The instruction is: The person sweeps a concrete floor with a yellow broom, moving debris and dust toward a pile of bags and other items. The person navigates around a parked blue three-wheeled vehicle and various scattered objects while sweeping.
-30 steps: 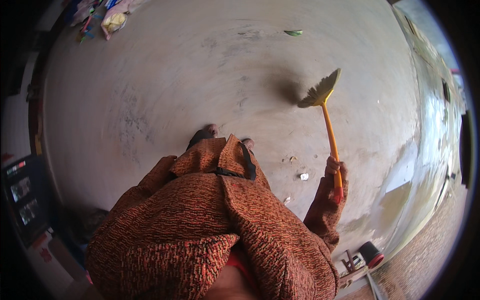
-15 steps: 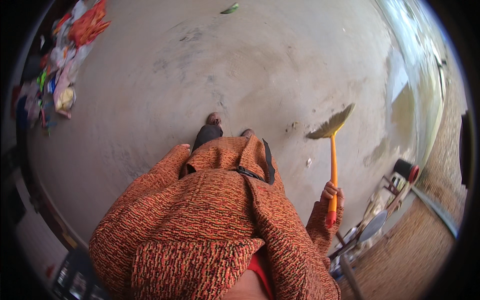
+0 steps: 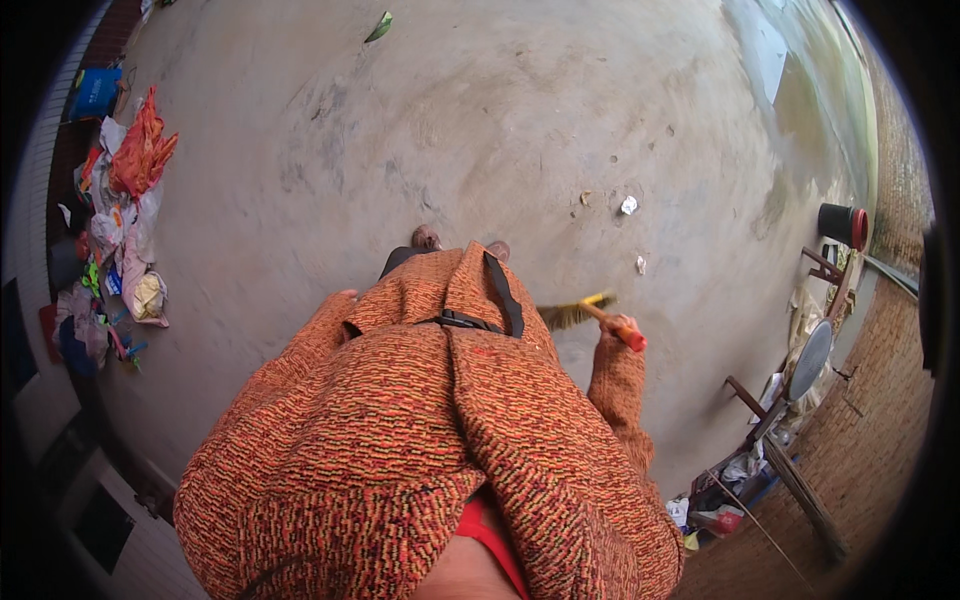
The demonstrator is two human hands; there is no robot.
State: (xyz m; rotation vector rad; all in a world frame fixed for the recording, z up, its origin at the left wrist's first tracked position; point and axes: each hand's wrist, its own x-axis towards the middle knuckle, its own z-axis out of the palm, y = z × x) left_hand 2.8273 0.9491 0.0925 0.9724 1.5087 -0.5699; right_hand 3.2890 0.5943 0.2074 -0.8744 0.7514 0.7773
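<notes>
My right hand [image 3: 618,327] is closed round the orange handle of a broom [image 3: 566,315], near the handle's red end. The handle looks strongly foreshortened. Its yellowish, dark-tipped bristles are beside my right hip, partly hidden by my orange knitted coat [image 3: 400,400]. My left hand [image 3: 346,293] hangs by the coat's left side; only a bit of it shows past the sleeve, and its fingers are unclear. Ahead of the broom, a crumpled white scrap [image 3: 628,205], a smaller pale scrap [image 3: 641,265] and a brown bit [image 3: 585,198] lie on the concrete floor [image 3: 450,130].
At left lies a heap of plastic bags [image 3: 140,160] beside a blue container [image 3: 96,93]. A black bucket with a red rim [image 3: 840,226], a round grey disc [image 3: 810,360] and wooden pieces [image 3: 805,500] line the right side. Far ahead lies a green leaf [image 3: 379,27].
My right hand has swung the broom back and inward; its bristles went from the front right to beside my hip. A crumpled white scrap now shows on the floor. The view has shifted.
</notes>
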